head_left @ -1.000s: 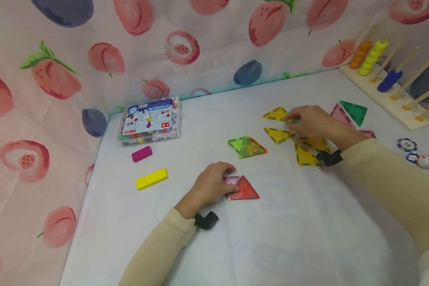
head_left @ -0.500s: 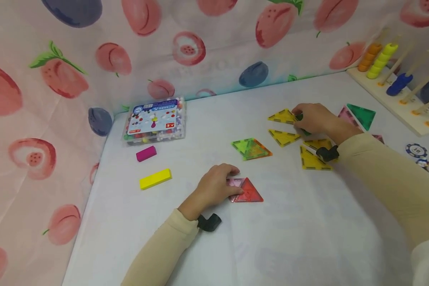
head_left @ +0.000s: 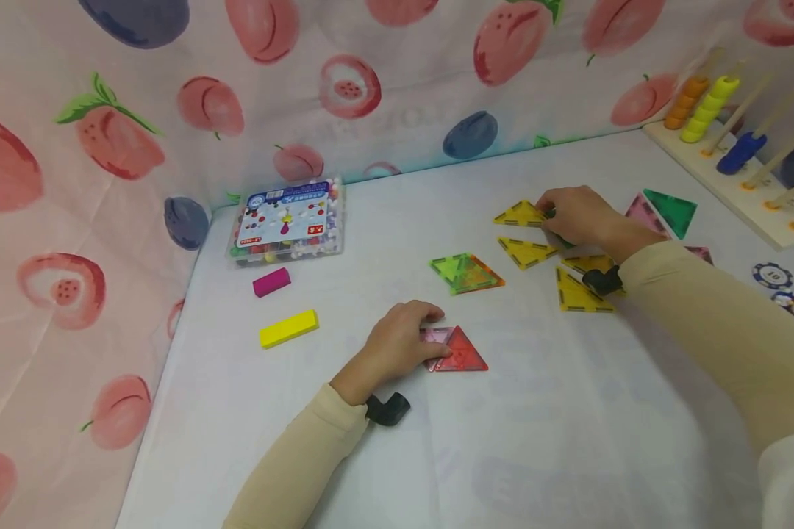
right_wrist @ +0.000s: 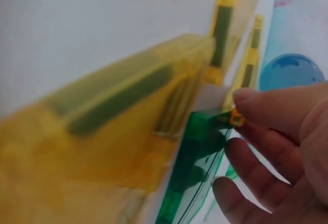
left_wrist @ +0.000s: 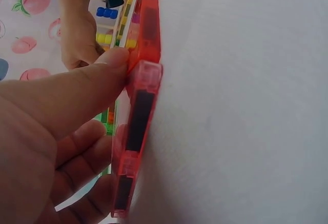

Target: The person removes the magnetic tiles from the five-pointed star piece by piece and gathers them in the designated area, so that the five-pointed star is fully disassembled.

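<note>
My left hand [head_left: 400, 342] grips a pink magnetic tile [head_left: 438, 335], thumb over its seam with a red triangular tile [head_left: 463, 353]. In the left wrist view, the thumb presses near this joint and the fingers curl behind the pink tile [left_wrist: 121, 131]. Further back, my right hand [head_left: 576, 213] holds a green magnetic tile [right_wrist: 192, 152], mostly hidden beneath it in the head view. Its thumb tip is at the corner of a yellow triangular tile [head_left: 519, 214], which meets the green one. Another yellow triangle [head_left: 526, 252] lies just in front.
Two yellow triangles [head_left: 577, 294] lie under the right wrist. A green-and-orange tile group [head_left: 466, 274] sits mid-table. Pink and green tiles [head_left: 671, 211], a poker chip [head_left: 772, 275] and a peg-and-bead board [head_left: 767, 220] stand right. A bead box [head_left: 287, 220], magenta block [head_left: 271, 282] and yellow block [head_left: 289, 328] lie left.
My right hand has shifted slightly left and back, bringing the green tile against the yellow triangle. The left hand stays on the pink and red tiles. The head view has swung slightly left.
</note>
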`<action>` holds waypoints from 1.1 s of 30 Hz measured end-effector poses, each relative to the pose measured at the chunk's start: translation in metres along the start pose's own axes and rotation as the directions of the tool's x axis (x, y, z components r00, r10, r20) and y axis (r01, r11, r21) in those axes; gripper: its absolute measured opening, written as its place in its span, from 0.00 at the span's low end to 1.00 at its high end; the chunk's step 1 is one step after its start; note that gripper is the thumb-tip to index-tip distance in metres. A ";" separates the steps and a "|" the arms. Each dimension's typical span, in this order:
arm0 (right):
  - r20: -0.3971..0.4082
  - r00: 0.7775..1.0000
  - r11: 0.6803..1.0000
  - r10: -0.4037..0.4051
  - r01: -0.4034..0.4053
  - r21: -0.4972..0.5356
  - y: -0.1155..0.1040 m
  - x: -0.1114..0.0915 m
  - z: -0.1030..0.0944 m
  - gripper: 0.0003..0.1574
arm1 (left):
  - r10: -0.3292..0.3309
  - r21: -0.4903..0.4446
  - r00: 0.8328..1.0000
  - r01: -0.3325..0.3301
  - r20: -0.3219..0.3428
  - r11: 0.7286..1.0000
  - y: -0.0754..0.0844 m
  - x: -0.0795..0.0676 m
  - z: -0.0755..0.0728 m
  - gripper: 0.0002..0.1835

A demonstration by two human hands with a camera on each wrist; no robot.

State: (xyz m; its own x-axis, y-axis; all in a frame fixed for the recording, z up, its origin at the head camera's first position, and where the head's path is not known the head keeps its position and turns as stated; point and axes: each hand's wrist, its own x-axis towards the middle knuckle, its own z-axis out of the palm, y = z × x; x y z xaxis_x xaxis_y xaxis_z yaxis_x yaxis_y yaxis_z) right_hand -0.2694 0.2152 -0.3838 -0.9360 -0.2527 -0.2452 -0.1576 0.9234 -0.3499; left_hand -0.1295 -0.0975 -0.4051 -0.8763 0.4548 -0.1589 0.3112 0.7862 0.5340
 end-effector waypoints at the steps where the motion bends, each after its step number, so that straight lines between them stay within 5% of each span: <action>1: -0.006 1.000 1.000 -0.007 0.007 -0.009 0.000 0.000 0.000 0.24 | 0.001 0.000 1.000 -0.001 -0.001 1.000 0.000 0.000 0.000 0.30; 21: 0.007 0.999 0.998 -0.042 0.042 -0.045 0.000 0.005 0.005 0.17 | -0.003 -0.015 1.000 0.003 -0.001 1.000 -0.001 -0.001 0.002 0.30; 33: 0.092 0.991 0.995 -0.094 0.095 -0.009 -0.006 -0.017 0.002 0.30 | 0.000 -0.002 1.000 0.000 -0.009 1.000 0.000 -0.002 -0.001 0.30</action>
State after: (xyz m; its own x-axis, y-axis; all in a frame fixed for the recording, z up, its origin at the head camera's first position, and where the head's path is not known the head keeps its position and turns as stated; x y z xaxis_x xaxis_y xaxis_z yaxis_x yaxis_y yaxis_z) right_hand -0.2519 0.2134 -0.3793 -0.8842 -0.3636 -0.2932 -0.2487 0.8978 -0.3633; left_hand -0.1285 -0.0986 -0.4045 -0.8797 0.4509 -0.1512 0.3104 0.7852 0.5358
